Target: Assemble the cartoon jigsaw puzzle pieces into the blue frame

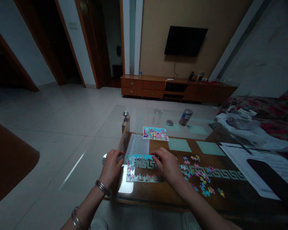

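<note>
Right hand presses its fingertips flat on the half-built puzzle; left hand, curled, steadies its edge. I'd seat pieces with light, even pressure, frame held still.

We count two hands, the left hand and the right hand, both on one partly assembled jigsaw puzzle. We count one reference picture, one lidded can, one clear glass jar, one loose lid, two bracelets and one wall television; the loose puzzle pieces are too small to count
</note>
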A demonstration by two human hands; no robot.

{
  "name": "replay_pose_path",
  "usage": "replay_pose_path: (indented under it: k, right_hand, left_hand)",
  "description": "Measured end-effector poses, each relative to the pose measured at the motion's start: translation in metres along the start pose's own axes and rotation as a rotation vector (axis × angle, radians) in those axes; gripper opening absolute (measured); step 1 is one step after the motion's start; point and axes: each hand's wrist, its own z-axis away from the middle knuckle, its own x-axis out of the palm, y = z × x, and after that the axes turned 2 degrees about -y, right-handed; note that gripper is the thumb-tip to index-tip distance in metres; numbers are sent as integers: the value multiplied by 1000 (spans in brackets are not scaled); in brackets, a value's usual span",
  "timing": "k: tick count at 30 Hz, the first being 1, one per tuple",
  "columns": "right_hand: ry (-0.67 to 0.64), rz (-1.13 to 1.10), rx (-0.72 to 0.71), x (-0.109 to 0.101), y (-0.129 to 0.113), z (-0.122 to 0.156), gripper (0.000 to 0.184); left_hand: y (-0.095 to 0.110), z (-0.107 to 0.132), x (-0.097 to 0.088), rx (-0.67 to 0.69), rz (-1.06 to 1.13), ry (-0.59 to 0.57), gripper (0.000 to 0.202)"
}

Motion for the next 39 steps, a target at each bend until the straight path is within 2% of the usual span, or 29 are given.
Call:
replay_pose_path:
  k: [4,9,12,18,22,29,39]
  right_hand:
    - [88,1,8,-19,16,6,17]
    - [117,-6,25,-36,33,22,19]
    - [112,-17,32,-41,40,29,19]
    - [110,-20,41,-48,43,32,19]
    - [118,-12,31,-53,46,32,20]
    - [144,8,60,-66,74,40,22]
    - [133,8,56,-73,100,53,21]
  left_hand:
    - [4,3,2,-29,-74,-26,20]
    - [5,7,13,-75,-159,-72,12]
    - [6,9,19,-90,-177,-83,8]
    - [15,8,25,-148,-199,-59,15]
    - [14,7,27,-147,-222,-67,17]
    - [7,5,28,-124,-197,-66,23]
    - [14,7,19,-142,-173,-92,24]
